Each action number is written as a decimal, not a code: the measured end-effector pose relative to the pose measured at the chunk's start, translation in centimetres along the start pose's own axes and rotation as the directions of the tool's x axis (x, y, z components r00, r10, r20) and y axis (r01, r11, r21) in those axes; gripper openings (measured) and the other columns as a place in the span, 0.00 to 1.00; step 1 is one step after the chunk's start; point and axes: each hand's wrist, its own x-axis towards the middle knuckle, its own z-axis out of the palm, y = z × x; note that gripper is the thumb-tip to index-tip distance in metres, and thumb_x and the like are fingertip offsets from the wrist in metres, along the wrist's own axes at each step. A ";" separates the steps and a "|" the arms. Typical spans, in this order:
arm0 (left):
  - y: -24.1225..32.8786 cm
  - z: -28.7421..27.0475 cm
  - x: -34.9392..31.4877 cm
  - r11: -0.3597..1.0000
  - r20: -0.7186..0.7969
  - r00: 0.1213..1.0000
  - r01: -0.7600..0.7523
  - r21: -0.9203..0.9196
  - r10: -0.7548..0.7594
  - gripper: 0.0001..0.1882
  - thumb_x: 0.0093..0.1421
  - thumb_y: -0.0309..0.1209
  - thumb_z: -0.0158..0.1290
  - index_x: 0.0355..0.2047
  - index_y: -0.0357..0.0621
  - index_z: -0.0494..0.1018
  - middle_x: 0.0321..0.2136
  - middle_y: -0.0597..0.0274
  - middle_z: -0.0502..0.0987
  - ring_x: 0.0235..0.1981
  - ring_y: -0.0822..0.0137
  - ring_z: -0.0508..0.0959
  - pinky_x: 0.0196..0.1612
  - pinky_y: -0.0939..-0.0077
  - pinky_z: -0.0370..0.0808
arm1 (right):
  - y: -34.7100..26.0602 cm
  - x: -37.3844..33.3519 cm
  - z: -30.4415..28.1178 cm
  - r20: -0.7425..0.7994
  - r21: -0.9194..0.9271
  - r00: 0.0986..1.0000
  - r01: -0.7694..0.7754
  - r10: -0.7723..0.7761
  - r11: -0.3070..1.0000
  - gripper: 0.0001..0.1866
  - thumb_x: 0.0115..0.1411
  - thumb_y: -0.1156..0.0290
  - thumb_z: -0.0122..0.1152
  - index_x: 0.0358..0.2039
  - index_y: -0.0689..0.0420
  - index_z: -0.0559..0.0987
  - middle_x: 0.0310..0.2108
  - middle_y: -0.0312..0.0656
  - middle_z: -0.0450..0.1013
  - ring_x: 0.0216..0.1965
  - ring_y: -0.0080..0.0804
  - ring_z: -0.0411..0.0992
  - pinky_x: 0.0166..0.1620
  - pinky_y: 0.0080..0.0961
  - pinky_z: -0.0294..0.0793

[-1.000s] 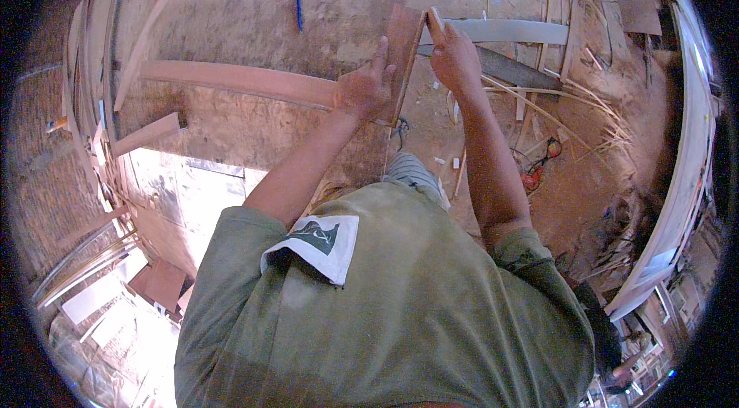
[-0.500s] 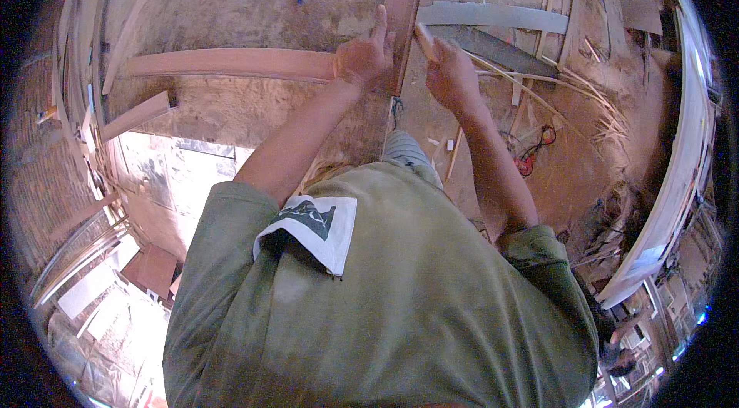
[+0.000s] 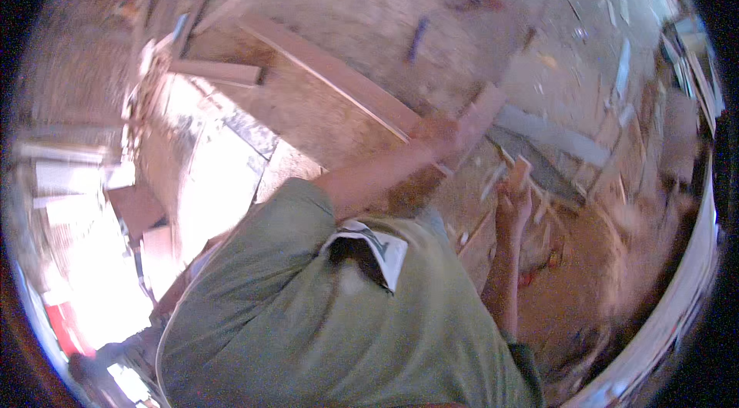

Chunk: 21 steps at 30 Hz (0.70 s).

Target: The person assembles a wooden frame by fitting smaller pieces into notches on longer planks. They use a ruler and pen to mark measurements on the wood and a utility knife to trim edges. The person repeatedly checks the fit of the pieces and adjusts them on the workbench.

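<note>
Two reddish-brown boards meet near a corner: a long board [image 3: 339, 77] runs up to the left, and a shorter board [image 3: 481, 112] slants up to the right. My left hand [image 3: 437, 136] lies where they meet, touching the wood; motion smears its fingers. Lower and to the right, my right hand [image 3: 511, 204] is closed around a small light-brown block [image 3: 523, 169], which sticks up past the fingers. Its exact kind is too blurred to make out. This hand is apart from the boards.
A grey strip [image 3: 558, 135] lies right of the boards. A blue stick-like thing [image 3: 418, 40] rests on the dusty brown surface beyond. A short wood piece [image 3: 219, 71] lies at left, and scraps and shavings are strewn at right. Bright light falls at lower left.
The whole view has swung, so the boards now appear slanted and lower. My right hand has drawn away from the short board, still with the block. My left hand remains at the joint.
</note>
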 end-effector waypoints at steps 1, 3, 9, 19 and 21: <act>0.2 -0.1 -0.1 1.000 -0.025 0.999 0.022 0.001 -0.022 0.31 0.66 0.52 0.46 0.64 0.51 0.66 0.51 0.45 0.77 0.48 0.45 0.80 0.49 0.46 0.76 | 1.1 0.8 2.1 -0.015 0.149 0.999 -0.049 0.052 0.988 0.28 0.62 0.68 0.65 0.61 0.62 0.71 0.53 0.49 0.76 0.56 0.41 0.72 0.60 0.33 0.67; -2.1 1.4 0.3 0.999 -0.179 0.984 -0.004 0.042 0.012 0.32 0.64 0.52 0.49 0.65 0.52 0.66 0.59 0.45 0.71 0.57 0.45 0.73 0.58 0.47 0.71 | 1.3 2.3 4.8 -0.001 0.200 0.997 0.076 -0.077 0.977 0.32 0.62 0.67 0.66 0.64 0.62 0.69 0.57 0.49 0.73 0.58 0.38 0.69 0.62 0.33 0.65; -4.6 -9.8 -3.9 0.998 -0.274 0.961 0.040 -0.042 -0.050 0.46 0.56 0.65 0.54 0.66 0.49 0.65 0.64 0.44 0.65 0.65 0.42 0.63 0.67 0.42 0.55 | -2.1 2.5 10.0 -0.050 0.201 0.992 0.120 -0.112 0.972 0.38 0.60 0.66 0.69 0.67 0.62 0.64 0.62 0.48 0.66 0.60 0.37 0.68 0.60 0.35 0.68; -31.2 -21.7 -11.2 0.915 -0.221 0.974 0.048 0.401 0.045 0.71 0.33 0.74 0.66 0.72 0.52 0.51 0.71 0.49 0.52 0.72 0.46 0.51 0.71 0.36 0.45 | 0.8 0.3 13.5 0.093 0.557 0.964 -0.259 0.251 0.789 0.28 0.60 0.64 0.71 0.57 0.61 0.72 0.46 0.42 0.76 0.46 0.32 0.76 0.47 0.30 0.76; -32.1 -23.0 -10.5 0.876 -0.147 0.982 -0.035 0.480 0.120 0.70 0.33 0.71 0.67 0.72 0.52 0.52 0.71 0.51 0.54 0.72 0.45 0.52 0.71 0.35 0.46 | -0.2 0.7 13.3 0.098 0.581 0.935 -0.333 0.342 0.743 0.26 0.59 0.63 0.71 0.54 0.60 0.75 0.43 0.40 0.77 0.42 0.30 0.78 0.43 0.29 0.77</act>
